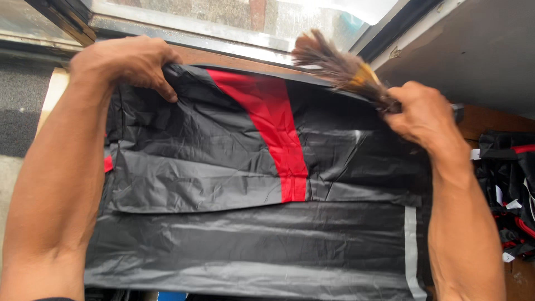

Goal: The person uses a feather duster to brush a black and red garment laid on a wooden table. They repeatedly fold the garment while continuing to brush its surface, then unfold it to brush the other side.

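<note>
Black fabric (223,167) bottom cropped, brush (340,67) handle hidden

black-and-red fabric sheet (223,167) (creased) covers the worktop.

At the right edge, small white tags (508,257) hang on a heap of black and red garments (510,184); no packages, signs or screens show.

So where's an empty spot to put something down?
The black and red garment fills the middle, gripped by the left hand and right hand, which also holds a brush. Right is crowded with piled garments. Bare patches: the grey surface left of the left arm, the window ledge above.
</note>
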